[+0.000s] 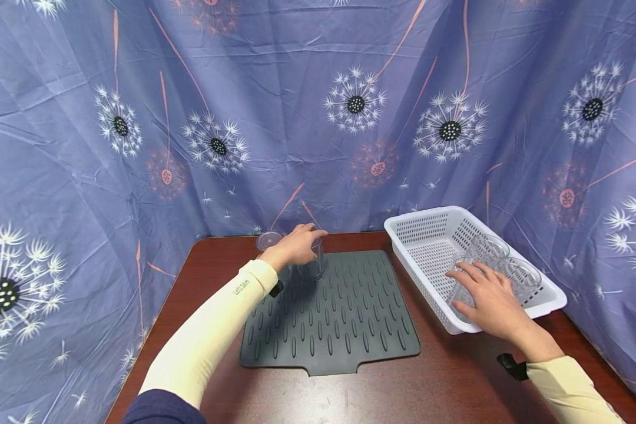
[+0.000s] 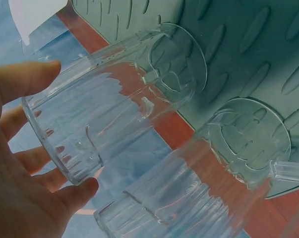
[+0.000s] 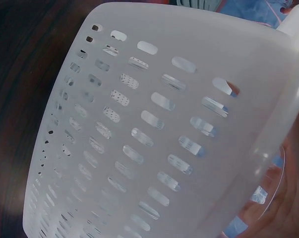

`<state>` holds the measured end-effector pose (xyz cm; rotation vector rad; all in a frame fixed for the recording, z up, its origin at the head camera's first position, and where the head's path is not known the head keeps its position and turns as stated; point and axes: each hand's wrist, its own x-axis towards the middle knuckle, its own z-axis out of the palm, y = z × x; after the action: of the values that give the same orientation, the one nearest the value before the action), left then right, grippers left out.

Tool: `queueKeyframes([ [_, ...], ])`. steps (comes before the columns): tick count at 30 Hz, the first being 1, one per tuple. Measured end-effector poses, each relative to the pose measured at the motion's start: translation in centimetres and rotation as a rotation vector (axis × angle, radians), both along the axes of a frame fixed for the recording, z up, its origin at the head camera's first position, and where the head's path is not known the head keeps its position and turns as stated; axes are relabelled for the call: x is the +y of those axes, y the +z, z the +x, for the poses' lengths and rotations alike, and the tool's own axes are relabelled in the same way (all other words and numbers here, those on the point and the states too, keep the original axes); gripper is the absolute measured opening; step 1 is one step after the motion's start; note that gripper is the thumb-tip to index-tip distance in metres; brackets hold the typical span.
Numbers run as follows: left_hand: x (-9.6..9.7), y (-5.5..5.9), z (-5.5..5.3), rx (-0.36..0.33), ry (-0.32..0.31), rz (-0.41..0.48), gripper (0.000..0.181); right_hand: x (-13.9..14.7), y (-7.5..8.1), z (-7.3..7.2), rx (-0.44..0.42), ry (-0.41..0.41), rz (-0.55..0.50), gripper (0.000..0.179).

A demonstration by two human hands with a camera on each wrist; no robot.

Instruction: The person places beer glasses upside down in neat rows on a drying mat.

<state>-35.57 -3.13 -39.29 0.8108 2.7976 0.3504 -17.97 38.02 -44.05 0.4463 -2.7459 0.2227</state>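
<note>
My left hand (image 1: 294, 244) holds a clear drinking glass (image 1: 314, 270) by its upper end, over the far part of the dark ribbed drying mat (image 1: 334, 318). In the left wrist view, the thumb lies on one side of that glass (image 2: 119, 104) and the fingers curve round the other; its lower end is at the mat. Close beside it stands another clear glass (image 2: 164, 198). My right hand (image 1: 490, 297) reaches over the white basket (image 1: 418, 271), fingers spread above a clear glass (image 1: 458, 291) lying inside. In the right wrist view, the basket wall hides most of that hand.
More clear glasses (image 1: 522, 274) lie in the basket, right beside my right hand. Mat and basket are on a brown wooden table (image 1: 387, 394). A blue curtain (image 1: 297, 118) with a dandelion print hangs behind the table and along its sides.
</note>
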Motion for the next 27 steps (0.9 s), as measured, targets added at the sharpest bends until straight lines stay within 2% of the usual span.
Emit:
queueKeyframes([
  [9,0.08,-0.50,0.04,0.105,-0.012,-0.021,0.067,-0.09,-0.07,0.00,0.005,-0.005,0.004,0.065],
  [20,0.04,-0.77,0.19,0.155,-0.010,-0.016,0.066,-0.04,-0.34,0.00,0.012,-0.010,0.010,0.064],
  [27,-0.31,-0.34,0.96,0.191,-0.023,0.000,0.063,-0.08,-0.33,0.01,0.027,-0.006,0.007,0.064],
])
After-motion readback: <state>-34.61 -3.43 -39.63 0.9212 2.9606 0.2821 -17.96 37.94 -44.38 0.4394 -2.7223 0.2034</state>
